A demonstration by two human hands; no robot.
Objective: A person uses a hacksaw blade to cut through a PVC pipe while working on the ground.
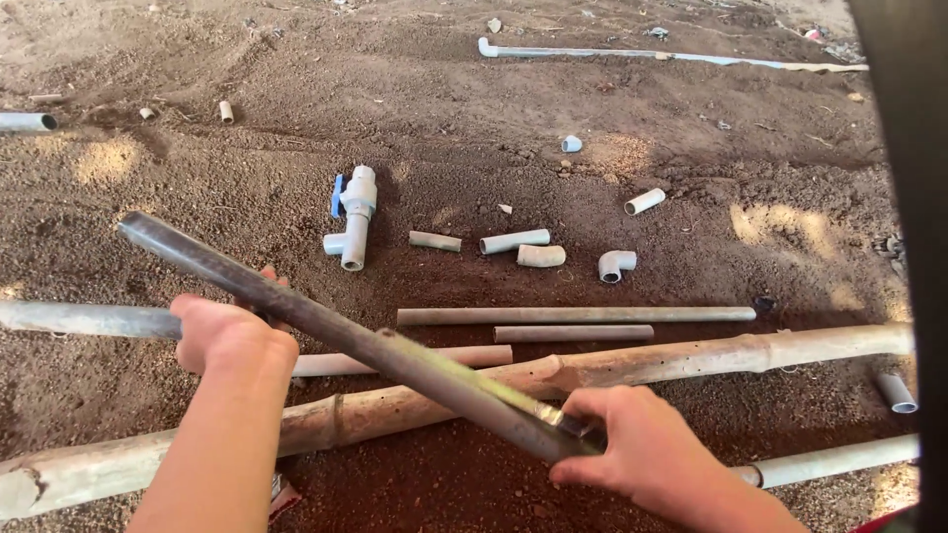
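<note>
Grey metal pipe (346,341) slants above the bamboo pole (612,365), right hand (632,449) clamped on its near end, left hand (232,336) gripping further up (both fists tight). Beyond the pole lie short pipe offcuts (513,241), then a valve fitting (354,217).

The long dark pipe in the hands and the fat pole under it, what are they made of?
Dark pipe: probably metal, judging by its grey, dull sheen, though it could be plastic. Fat pole: looks like bamboo, pale and dry with ringed joints.
</note>
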